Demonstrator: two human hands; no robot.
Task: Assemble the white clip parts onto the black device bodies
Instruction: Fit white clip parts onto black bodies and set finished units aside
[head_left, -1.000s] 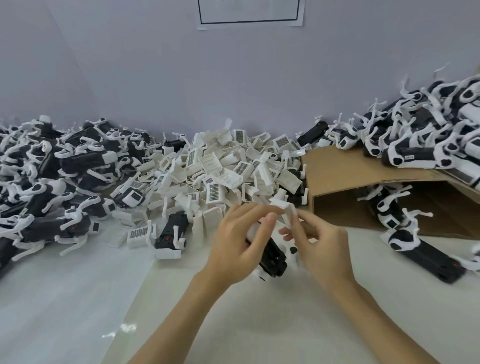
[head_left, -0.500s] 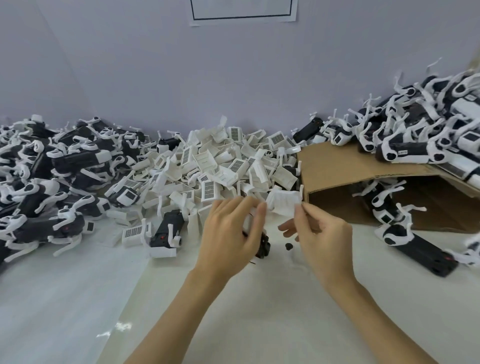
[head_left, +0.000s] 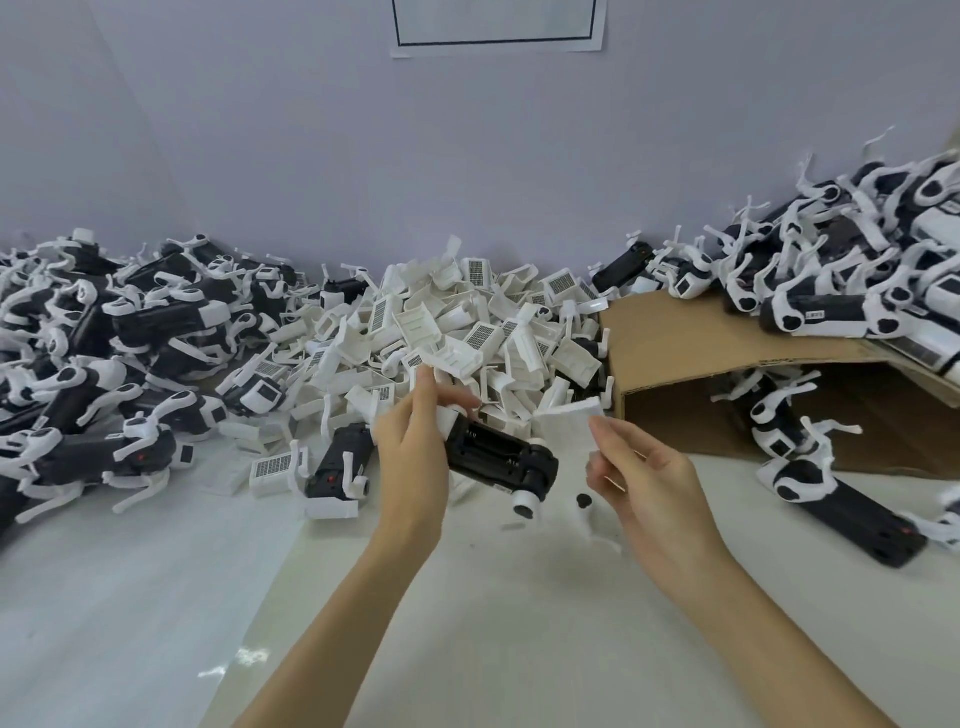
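My left hand (head_left: 415, 457) grips one end of the black body (head_left: 501, 457) above the table (head_left: 519, 623), my right hand (head_left: 649, 483) pinches the white clip (head_left: 569, 423) just beside it, both apparently light, hard, smooth moulded plastic, the thin clip best held by its edges.

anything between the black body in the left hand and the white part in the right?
Head view: no part sits between the black body and the white part; only a bare gap, with the white table behind it.
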